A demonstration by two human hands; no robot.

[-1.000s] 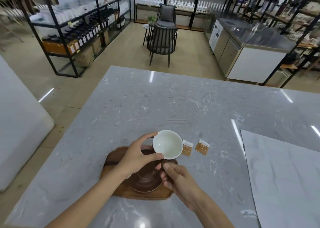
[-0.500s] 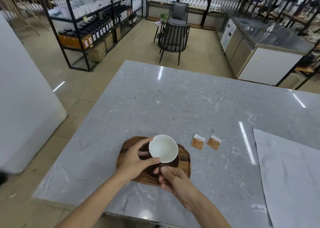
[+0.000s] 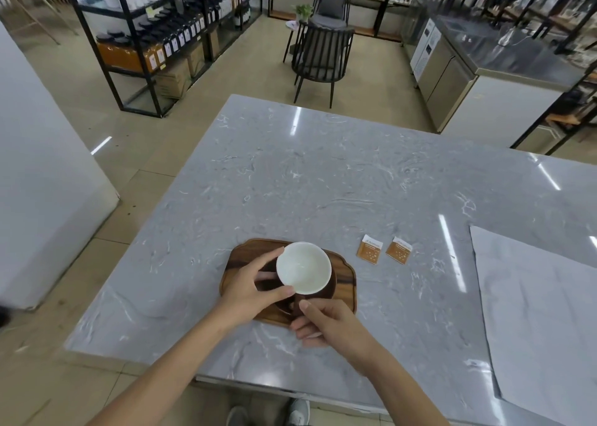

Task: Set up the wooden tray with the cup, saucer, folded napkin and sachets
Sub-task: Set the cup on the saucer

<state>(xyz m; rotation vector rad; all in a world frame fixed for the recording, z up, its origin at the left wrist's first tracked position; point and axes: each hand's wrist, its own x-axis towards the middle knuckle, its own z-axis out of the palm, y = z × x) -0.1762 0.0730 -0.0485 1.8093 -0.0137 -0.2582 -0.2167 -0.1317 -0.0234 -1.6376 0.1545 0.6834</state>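
A dark wooden tray (image 3: 345,277) lies on the grey marble table near its front edge. On it rests a dark brown saucer (image 3: 326,291), mostly hidden by the cup and my hands. My left hand (image 3: 250,288) grips a white cup (image 3: 303,268) by its rim, just above the saucer. My right hand (image 3: 329,325) pinches the saucer's near edge. Two orange sachets (image 3: 369,253) (image 3: 399,250) lie flat on the table to the right of the tray. I see no folded napkin.
A large pale sheet (image 3: 542,322) covers the table's right side. The table's front edge (image 3: 226,378) runs just under my forearms. Beyond the table stand a black chair (image 3: 319,60), black shelving (image 3: 155,44) with bottles and a steel counter (image 3: 484,60).
The camera has pulled back and tilted, so the tray sits farther from me in the frame. The cup has come down closer over the saucer. Both hands keep their grips.
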